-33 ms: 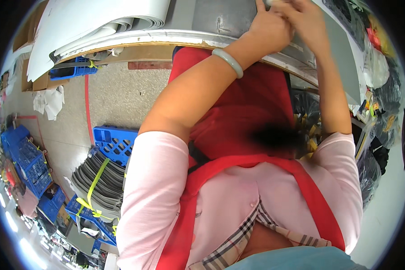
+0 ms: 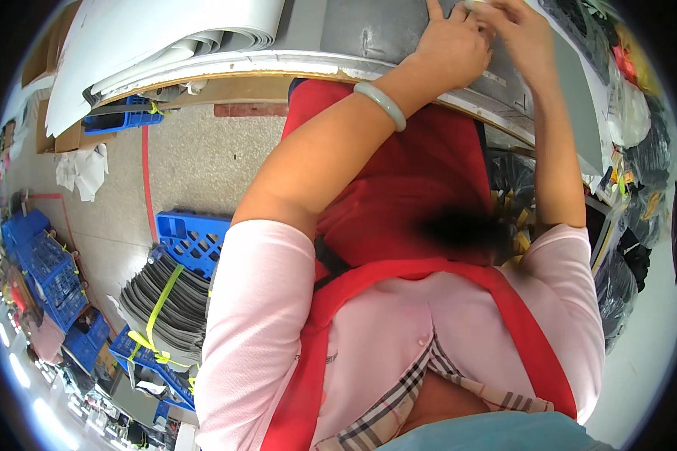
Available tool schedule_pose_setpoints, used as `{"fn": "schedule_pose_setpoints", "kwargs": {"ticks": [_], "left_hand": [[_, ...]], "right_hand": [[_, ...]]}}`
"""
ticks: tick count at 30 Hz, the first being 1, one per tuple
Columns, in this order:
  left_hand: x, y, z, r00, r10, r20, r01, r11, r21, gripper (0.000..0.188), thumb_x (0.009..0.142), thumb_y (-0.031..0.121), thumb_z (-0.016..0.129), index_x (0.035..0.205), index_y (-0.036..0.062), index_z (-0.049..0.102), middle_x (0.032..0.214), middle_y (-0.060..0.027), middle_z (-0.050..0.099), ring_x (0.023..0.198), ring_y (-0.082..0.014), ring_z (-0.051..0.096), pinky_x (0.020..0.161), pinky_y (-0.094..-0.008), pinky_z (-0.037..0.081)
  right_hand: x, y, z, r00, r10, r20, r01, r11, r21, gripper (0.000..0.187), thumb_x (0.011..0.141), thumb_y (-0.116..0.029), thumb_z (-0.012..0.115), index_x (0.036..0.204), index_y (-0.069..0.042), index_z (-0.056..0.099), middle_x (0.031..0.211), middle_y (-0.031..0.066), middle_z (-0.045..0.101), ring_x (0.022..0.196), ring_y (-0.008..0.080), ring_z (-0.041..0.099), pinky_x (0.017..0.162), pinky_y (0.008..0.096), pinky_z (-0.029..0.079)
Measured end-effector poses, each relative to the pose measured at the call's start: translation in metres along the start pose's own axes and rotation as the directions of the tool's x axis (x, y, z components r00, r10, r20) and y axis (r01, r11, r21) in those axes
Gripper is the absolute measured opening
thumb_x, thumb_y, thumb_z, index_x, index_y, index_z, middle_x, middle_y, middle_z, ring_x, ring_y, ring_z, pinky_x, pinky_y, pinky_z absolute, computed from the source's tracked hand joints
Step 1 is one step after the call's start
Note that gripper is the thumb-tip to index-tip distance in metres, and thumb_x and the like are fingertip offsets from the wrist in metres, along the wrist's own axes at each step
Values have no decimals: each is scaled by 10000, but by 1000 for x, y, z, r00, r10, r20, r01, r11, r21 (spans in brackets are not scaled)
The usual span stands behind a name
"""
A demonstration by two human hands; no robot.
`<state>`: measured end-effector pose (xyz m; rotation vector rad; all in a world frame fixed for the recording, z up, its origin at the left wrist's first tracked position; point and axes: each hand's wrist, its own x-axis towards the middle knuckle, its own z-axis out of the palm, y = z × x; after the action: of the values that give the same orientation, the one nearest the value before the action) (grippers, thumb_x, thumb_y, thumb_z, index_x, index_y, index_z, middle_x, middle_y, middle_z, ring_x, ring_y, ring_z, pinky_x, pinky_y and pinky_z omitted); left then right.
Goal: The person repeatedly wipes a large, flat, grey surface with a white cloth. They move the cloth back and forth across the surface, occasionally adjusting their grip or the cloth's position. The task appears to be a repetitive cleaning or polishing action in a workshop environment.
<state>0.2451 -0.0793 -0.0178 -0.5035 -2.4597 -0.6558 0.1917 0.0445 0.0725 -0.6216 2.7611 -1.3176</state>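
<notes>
My left hand (image 2: 457,49) lies on the dark grey sheet (image 2: 376,30) on the worktable, fingers stretched toward the far edge of the view. A pale green bangle (image 2: 381,105) circles that wrist. Close beside it on the right, my right hand (image 2: 525,41) is bent inward with its fingers drawn together near the left fingertips. At those fingertips a small whitish thing (image 2: 471,4) shows, cut off by the top of the view; its kind cannot be made out.
A large white sheet, rolled at its end (image 2: 233,37), covers the table's left side. Below left, a strapped stack of dark grey sheets (image 2: 165,304) stands by blue plastic crates (image 2: 192,239). Plastic bags (image 2: 628,116) crowd the right side.
My right hand has shifted slightly to the right, so more of the left fingers shows. The left hand stays nearly in place.
</notes>
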Motion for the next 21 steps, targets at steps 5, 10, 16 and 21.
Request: {"fn": "schedule_pose_setpoints", "kwargs": {"ticks": [5, 10, 16, 21], "left_hand": [[2, 4, -17, 988, -71, 137, 66, 997, 44, 369, 977, 288, 553, 1241, 51, 655, 1365, -176, 573, 1376, -364, 461, 1148, -747, 209], [1, 0, -23, 988, -76, 133, 78, 997, -7, 340, 974, 276, 560, 1212, 55, 661, 1345, -159, 581, 1376, -349, 461, 1153, -726, 227], [-4, -2, -16, 997, -53, 59, 51, 998, 26, 332, 977, 275, 563, 1211, 66, 671, 1321, -141, 591, 1363, -326, 473, 1156, -702, 255], [2, 3, -20, 985, -80, 151, 78, 997, 17, 337, 981, 274, 558, 1236, 87, 673, 1361, -123, 583, 1392, -302, 451, 1160, -689, 263]], "right_hand": [[10, 135, -68, 971, 117, -207, -161, 963, -214, 261, 934, -233, 763, 1087, -22, 750, 1010, 7, 735, 940, 117, 662, 863, 247, 497], [13, 151, -80, 949, 313, -45, -272, 881, 386, 285, 912, -257, 798, 1056, -14, 765, 995, 12, 736, 951, 114, 653, 863, 234, 485], [6, 160, -79, 937, 282, -205, -292, 956, -20, 230, 937, -222, 774, 1080, -43, 756, 1017, -3, 731, 970, 97, 652, 919, 258, 507], [7, 188, -115, 916, 396, -66, -304, 790, 532, 330, 949, -231, 756, 1226, -63, 692, 1156, 5, 699, 1072, 102, 627, 977, 266, 491]]}}
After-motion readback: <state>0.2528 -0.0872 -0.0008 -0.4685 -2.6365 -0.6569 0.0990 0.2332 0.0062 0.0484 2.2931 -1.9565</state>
